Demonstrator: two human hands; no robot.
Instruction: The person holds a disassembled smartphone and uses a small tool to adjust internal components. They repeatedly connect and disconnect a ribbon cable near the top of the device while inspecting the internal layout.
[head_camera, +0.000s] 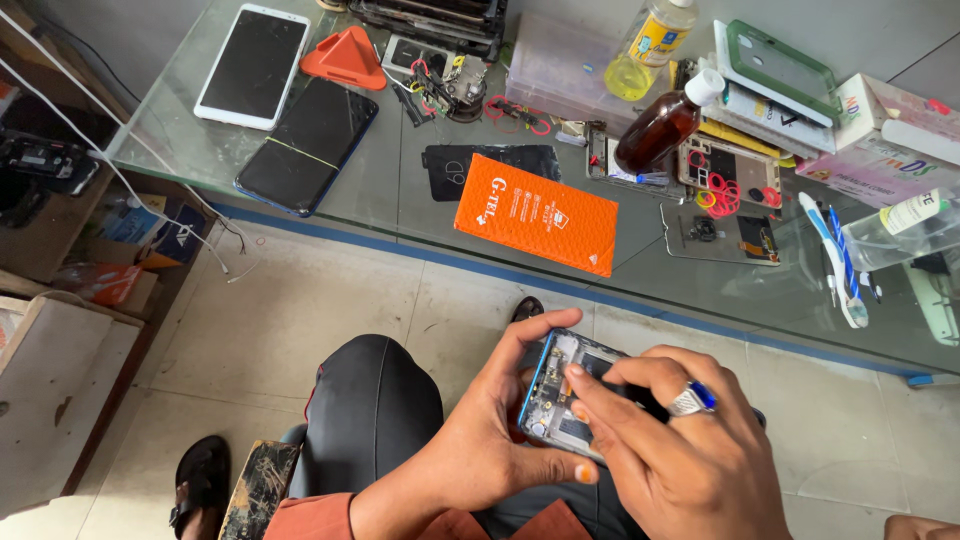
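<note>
Over lap | opened phone (572, 400): blue frame, innards bare | left hand (480, 440) cradles it | right hand (670, 450) pinches inside

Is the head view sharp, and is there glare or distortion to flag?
Head view: even daylight, the opened blue-framed phone between left hand and right hand is sharp; faint reflections on the glass countertop; wide-angle bending at its edges; soft shadows only.

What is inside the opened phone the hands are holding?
The opened phone shows a blue frame, metal shields and small parts. The right hand covers its right half; the left hand hides its underside.
</note>
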